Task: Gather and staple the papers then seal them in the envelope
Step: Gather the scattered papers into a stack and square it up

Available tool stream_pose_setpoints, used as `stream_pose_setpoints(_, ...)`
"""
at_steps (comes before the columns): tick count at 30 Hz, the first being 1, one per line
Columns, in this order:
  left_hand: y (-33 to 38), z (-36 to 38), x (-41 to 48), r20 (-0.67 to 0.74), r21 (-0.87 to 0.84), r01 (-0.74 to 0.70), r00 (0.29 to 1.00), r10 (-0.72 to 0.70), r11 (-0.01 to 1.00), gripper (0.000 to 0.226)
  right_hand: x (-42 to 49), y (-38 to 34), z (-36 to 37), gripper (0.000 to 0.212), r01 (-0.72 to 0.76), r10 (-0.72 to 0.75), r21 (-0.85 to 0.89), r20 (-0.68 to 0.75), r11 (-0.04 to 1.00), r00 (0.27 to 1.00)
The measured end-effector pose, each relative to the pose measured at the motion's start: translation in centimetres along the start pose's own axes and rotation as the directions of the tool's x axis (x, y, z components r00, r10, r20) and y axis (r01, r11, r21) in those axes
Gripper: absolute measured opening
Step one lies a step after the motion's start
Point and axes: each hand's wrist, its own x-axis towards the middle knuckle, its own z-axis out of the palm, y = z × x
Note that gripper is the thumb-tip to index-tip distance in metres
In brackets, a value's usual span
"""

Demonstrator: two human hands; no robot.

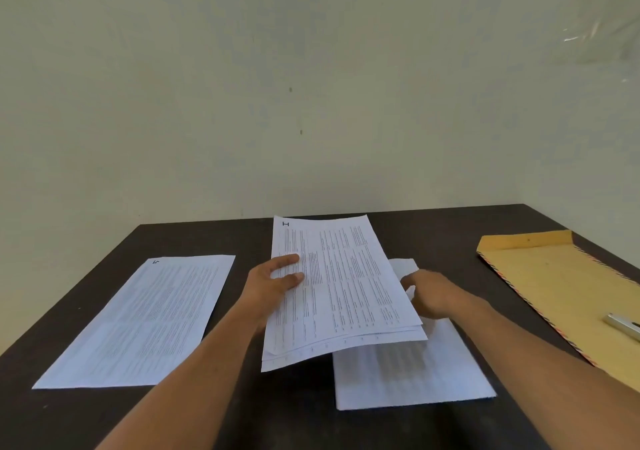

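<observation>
Papers come together on a dark counter (294, 415): a person's left hand (273, 281) holds a thin stack of printed sheets (346, 286) lifted off the surface, its fingers (289, 259) pinching the stack's left edge. The right hand (433, 297) reaches to a loose sheet (415, 377) lying flat beneath the raised stack. Its fingers are largely hidden behind the paper, so it cannot be told whether they grip that sheet or only touch it. Another sheet (138, 321) lies well apart at the left, not yet collected. A brown envelope (561, 276) waits at the right of the counter, with what appears to be a metal stapler (623, 326) resting on it at the frame's edge. The gathering step looks to be under way. The next move likely calls for lifting the loose sheet cleanly by its edge and squaring it with the stack before any stapling.
</observation>
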Motion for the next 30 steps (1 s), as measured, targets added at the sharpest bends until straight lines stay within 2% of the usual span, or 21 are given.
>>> stream_pose_setpoints(2, -0.2, -0.1, 0.1, 0.002, 0.009, -0.002, 1.000, 0.002, 1.000, 0.033, -0.1, 0.5, 0.1, 0.049, -0.062, 0.057, -0.066, -0.075, 0.996, 0.996)
stream_pose_setpoints(6, -0.5, -0.4, 0.4, -0.001, 0.008, 0.003, 1.000, -0.003, 1.000, 0.033, -0.3, 1.2, 0.6, 0.058, -0.118, 0.118, 0.000, -0.038, 0.993, 0.992)
stream_pose_setpoints(12, -0.9, -0.6, 0.4, -0.006, 0.014, -0.001, 1.000, 0.001, 1.000, 0.032, -0.5, 1.0, 1.1, 0.050, -0.147, 0.153, 0.066, -0.102, 0.987, 0.983)
stream_pose_setpoints(15, -1.0, -0.8, 0.4, 0.006, 0.013, 0.003, 1.000, -0.004, 1.000, 0.032, -0.9, 1.0, 1.5, 0.048, -0.106, 0.125, 0.142, -0.135, 0.984, 0.983)
stream_pose_setpoints(18, -0.8, -1.1, 0.2, 0.034, 0.000, 0.015, 0.999, -0.015, 1.000, 0.031, -0.9, 1.3, 2.1, 0.041, 0.026, 0.042, 0.291, -0.224, 0.956, 0.974)
stream_pose_setpoints(20, -0.6, -1.3, 0.1, 0.062, -0.022, 0.029, 0.998, -0.027, 0.999, 0.030, -1.2, 1.1, 1.9, 0.037, 0.120, 0.007, 0.512, -0.239, 0.851, 0.971)
stream_pose_setpoints(23, -0.5, -1.1, 0.2, 0.094, -0.093, 0.043, 0.995, -0.034, 0.995, 0.029, -1.9, -0.6, 0.0, 0.040, 0.169, -0.008, 0.801, -0.201, 0.574, 0.979)
stream_pose_setpoints(26, -0.2, -0.3, 0.2, 0.084, -0.132, 0.035, 0.996, -0.024, 0.991, 0.028, -2.4, -2.9, -2.4, 0.039, 0.185, -0.014, 0.913, -0.194, 0.362, 0.981)
stream_pose_setpoints(30, -0.1, 0.6, 0.5, 0.060, -0.150, 0.046, 0.998, -0.037, 0.988, 0.025, -3.0, -4.4, -4.2, 0.042, 0.233, -0.086, 0.949, -0.220, 0.211, 0.972)
